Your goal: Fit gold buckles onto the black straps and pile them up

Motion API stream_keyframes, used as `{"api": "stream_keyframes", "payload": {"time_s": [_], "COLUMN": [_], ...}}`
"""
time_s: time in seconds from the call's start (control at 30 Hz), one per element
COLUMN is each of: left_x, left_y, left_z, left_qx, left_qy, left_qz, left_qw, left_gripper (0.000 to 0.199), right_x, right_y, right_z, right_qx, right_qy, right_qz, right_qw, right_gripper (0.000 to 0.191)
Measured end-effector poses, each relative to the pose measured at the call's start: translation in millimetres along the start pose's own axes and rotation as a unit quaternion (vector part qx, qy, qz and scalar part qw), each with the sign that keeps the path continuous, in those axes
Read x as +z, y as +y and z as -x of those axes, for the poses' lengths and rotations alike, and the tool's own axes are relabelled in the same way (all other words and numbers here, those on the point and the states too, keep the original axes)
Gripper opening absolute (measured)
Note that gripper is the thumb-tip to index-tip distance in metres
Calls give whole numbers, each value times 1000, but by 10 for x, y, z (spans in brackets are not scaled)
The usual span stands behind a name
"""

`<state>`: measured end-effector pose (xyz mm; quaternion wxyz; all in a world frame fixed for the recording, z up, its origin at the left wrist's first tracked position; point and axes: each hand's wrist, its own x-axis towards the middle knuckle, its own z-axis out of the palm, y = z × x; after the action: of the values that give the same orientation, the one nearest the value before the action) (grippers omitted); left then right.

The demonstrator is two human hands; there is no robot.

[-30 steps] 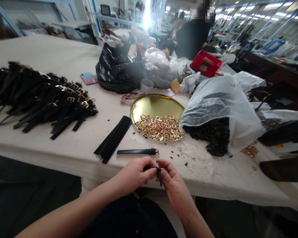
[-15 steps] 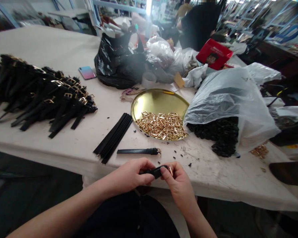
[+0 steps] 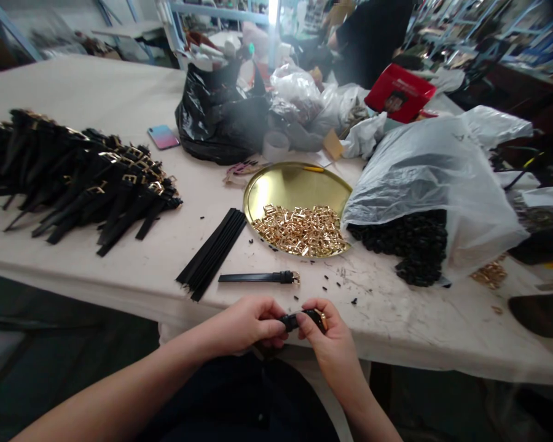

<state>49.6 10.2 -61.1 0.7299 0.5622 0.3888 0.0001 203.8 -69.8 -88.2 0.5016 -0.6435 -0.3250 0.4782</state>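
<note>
Between my two hands, at the table's front edge, is a short black strap (image 3: 291, 321) with a gold buckle (image 3: 323, 320) at its right end. My left hand (image 3: 246, 324) pinches the strap's left part between thumb and fingers. Closed around the buckle end is my right hand (image 3: 330, 341), its thumb pressing on the strap. Fingers cover much of the strap. Just beyond my hands a buckled black strap (image 3: 253, 278) lies flat on the table. Left of it rests a bundle of plain black strips (image 3: 212, 253).
A gold tray (image 3: 286, 179) holds a heap of gold buckles (image 3: 304, 230). To the right, a clear plastic bag (image 3: 424, 166) spills small black loops (image 3: 419, 248). Buckled straps (image 3: 87, 178) are piled at left, near a phone (image 3: 163, 137). A black bag (image 3: 216, 116) stands behind.
Both hands keep hold of the strap. My right fingers have shifted along it, and the buckle now shows farther right, against the right index finger. The view has tilted slightly.
</note>
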Motion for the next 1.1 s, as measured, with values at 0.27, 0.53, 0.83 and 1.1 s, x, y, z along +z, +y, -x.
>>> {"api": "stream_keyframes", "payload": {"time_s": [0.27, 0.53, 0.83, 1.1], "left_x": [141, 69, 56, -363], "left_y": [25, 14, 118, 186], "left_z": [-9, 103, 113, -175], "left_qx": [37, 49, 126, 206], "left_qy": [57, 75, 85, 272], "left_qz": [-80, -144, -281, -409], "left_qw": [994, 985, 948, 846], "left_gripper": [22, 15, 21, 25], "right_x": [36, -113, -22, -22], "right_y": [24, 2, -50, -122], "right_z": [113, 124, 62, -244], "right_qx": [-51, -78, -4, -90], "right_qy": [0, -47, -106, -14], "right_qz": [71, 92, -41, 11], "right_qw": [996, 992, 993, 996], "right_gripper": [19, 23, 29, 47]}}
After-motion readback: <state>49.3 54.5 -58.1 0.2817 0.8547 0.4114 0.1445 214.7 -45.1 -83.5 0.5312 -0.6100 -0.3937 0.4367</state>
